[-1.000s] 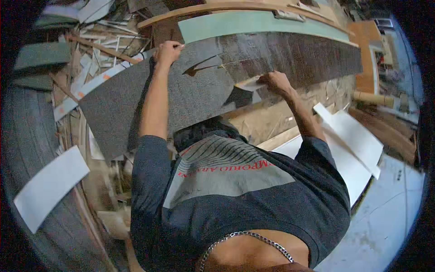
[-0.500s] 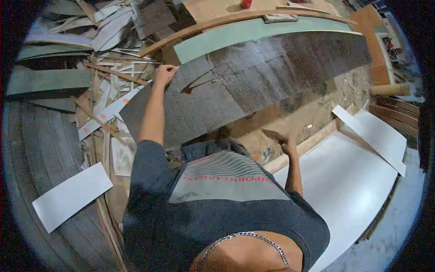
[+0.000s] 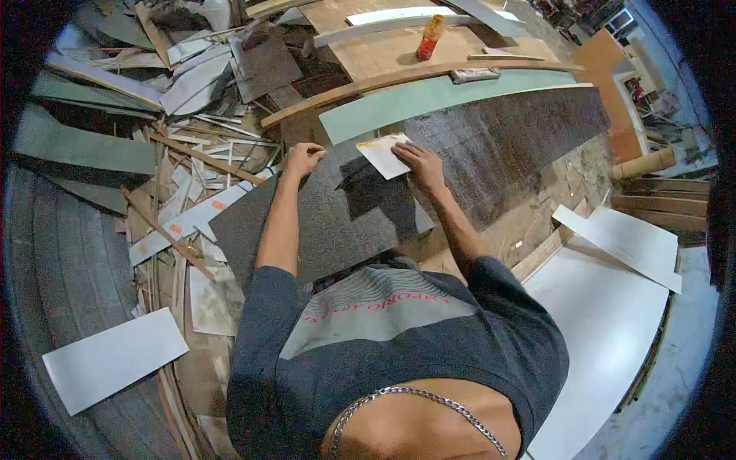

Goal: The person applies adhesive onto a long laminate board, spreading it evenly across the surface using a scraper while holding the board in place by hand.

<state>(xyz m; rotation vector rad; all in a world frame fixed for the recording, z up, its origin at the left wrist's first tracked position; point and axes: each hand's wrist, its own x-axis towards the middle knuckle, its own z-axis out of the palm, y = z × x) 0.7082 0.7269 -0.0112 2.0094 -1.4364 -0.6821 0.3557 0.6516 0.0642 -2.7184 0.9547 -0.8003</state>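
A long dark sheet (image 3: pixel 307 222) lies in front of me, with a wet, glossy film over part of its surface. My right hand (image 3: pixel 422 165) presses a flat white card (image 3: pixel 386 157) against it, fingers over the card's right side. Brown, glue-like residue lines the card's far edge. By the sheet's far left edge, my left hand (image 3: pixel 304 159) is closed with its fingertips pinched together; whatever is between them, if anything, is too small to make out. A pale green strip (image 3: pixel 399 106) runs along behind the dark sheet.
Beyond the strip are a curved wooden strip (image 3: pixel 414 74) and a bottle with red contents (image 3: pixel 429 40). Scrap strips (image 3: pixel 195 165) pile up on the left. White panels (image 3: pixel 606 322) lie at right, and a small white board (image 3: pixel 115 360) at lower left.
My right hand has moved from beside my body, forward and left onto the dark sheet, with the card. The view has tilted up, bringing more of the bottle in. My left hand stays near the far edge.
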